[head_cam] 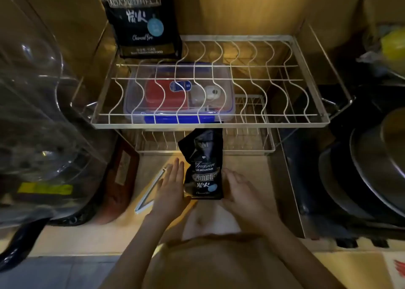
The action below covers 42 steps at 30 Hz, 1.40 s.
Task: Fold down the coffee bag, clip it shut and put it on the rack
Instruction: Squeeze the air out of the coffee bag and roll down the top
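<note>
From my seat I see the coffee bag (202, 168) standing on the counter (245, 168) just in front of the wire rack (210, 122), its crumpled top leaning up against the rack's front rail. My left hand (172, 186) is spread flat with the fingers straight, just beside the bag's left edge; my right hand (240, 189) is open too, fingers loosely curved beside the bag's lower right corner. Whether either palm actually touches the bag I cannot tell, the picture is too soft there. Neither hand holds anything.

The long white clip (150, 192) lies on the counter left of my left hand, sprung open in a V.

A 2nd, larger coffee bag (142, 19) already stands on the rack's back left corner. Under the rack's top tier sits a clear plastic box (178, 93) with a blue latch and red and white things inside. A big clear container (41, 104) crowds the left side, and dark pans (368, 174) are stacked at the right.
</note>
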Each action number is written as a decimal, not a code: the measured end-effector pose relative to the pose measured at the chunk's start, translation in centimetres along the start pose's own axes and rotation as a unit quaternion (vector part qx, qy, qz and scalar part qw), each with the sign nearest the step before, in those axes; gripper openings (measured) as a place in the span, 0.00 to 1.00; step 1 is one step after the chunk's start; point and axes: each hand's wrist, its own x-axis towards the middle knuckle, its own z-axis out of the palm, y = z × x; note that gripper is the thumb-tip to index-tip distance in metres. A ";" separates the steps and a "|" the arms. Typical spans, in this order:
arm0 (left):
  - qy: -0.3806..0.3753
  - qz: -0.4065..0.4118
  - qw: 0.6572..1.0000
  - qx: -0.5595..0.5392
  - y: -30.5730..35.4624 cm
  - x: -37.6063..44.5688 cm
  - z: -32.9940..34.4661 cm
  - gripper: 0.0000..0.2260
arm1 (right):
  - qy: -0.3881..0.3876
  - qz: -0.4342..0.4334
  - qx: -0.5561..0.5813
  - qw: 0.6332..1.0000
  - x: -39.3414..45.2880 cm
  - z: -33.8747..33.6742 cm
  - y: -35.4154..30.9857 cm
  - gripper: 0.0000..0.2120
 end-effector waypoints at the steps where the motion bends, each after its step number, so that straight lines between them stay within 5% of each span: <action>1: -0.003 -0.008 1.000 -0.019 0.0 0.3 0.5 0.44 | 0.007 0.012 0.038 0.999 0.2 0.2 0.0 0.38; 4: -0.020 -0.013 0.996 -0.082 0.0 1.2 1.5 0.50 | 0.015 0.002 0.193 0.981 0.8 0.4 -0.4 0.43; 8: -0.030 -0.008 0.968 -0.248 -0.2 2.7 2.2 0.56 | -0.037 0.013 0.430 0.902 1.9 1.9 0.7 0.50; 13: -0.067 -0.004 0.906 -0.419 -0.3 3.7 2.3 0.47 | -0.052 0.097 0.510 0.853 3.8 2.5 1.5 0.51; 22: 0.038 -0.034 0.937 -0.346 1.0 1.3 2.0 0.45 | 0.039 0.071 0.443 0.893 3.6 3.5 1.7 0.40; 28: 0.119 -0.021 0.955 -0.271 2.9 -0.4 2.0 0.20 | 0.096 0.042 0.409 0.907 2.4 4.3 1.4 0.37; 31: 0.085 -0.031 0.962 -0.259 2.4 -0.1 2.2 0.20 | 0.101 0.059 0.371 0.921 2.3 4.3 1.2 0.38; 35: -0.005 -0.039 0.976 -0.216 2.2 -0.1 1.0 0.32 | 0.094 0.078 0.347 0.930 2.4 4.0 0.8 0.36; 38: -0.151 -0.036 0.986 -0.069 3.8 -1.7 -3.2 0.27 | 0.087 0.076 0.341 0.933 2.4 3.8 0.7 0.38; 40: -0.227 0.035 0.973 0.009 5.1 -2.9 -6.5 0.19 | 0.086 0.081 0.345 0.931 2.3 3.8 0.7 0.35; 42: -0.186 0.164 0.969 -0.021 6.7 -3.7 -9.3 0.14 | 0.099 0.085 0.361 0.923 1.8 3.7 0.4 0.30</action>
